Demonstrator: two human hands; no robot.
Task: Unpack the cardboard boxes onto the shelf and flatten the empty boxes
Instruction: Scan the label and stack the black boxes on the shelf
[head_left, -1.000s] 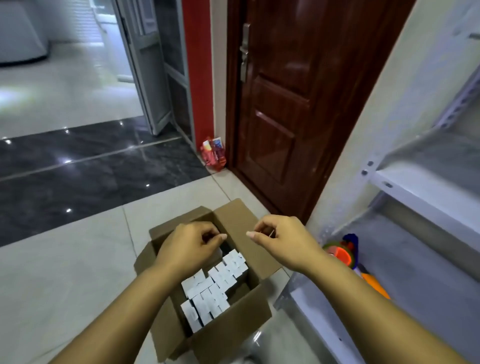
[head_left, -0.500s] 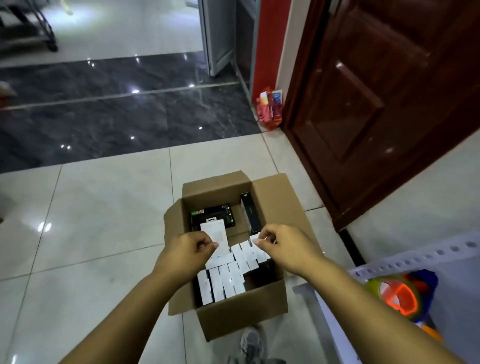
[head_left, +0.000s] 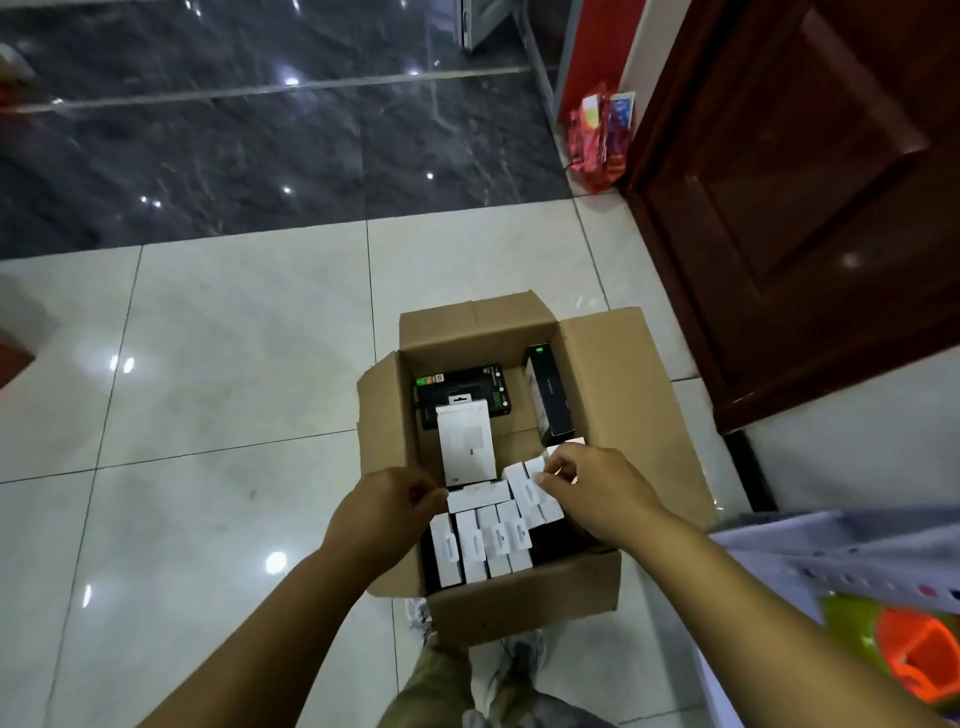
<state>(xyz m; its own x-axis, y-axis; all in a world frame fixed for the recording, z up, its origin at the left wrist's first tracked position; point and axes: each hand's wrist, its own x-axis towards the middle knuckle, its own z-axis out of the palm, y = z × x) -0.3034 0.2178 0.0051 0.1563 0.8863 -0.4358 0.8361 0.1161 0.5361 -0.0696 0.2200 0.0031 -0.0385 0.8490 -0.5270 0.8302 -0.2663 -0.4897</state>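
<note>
The view has tipped down from the door and wall a second ago to look straight into the cardboard box (head_left: 597, 395), which sits open on the pale floor tiles (head_left: 234, 364) with all four flaps folded outward, and both hands have sunk from above the rim into its near half; that suggests the unpacking is only starting, since the box looks nearly full. The brown door (head_left: 810, 208) stands close on the right, beyond the right flap, and the grey metal shelf (head_left: 852, 551) shows at the near right, so the lift path out of the box runs rightward with little room between flap and shelf edge; the left and far sides are open floor. Two black boxes (head_left: 462, 387) lie at the far end, with a larger white box (head_left: 465, 441) leaning on one. The left hand (head_left: 384, 514) curls its fingers against the near-left end of the packed row of small white boxes (head_left: 488, 540), while the right hand (head_left: 597, 488) pinches one at the row's right end.
</note>
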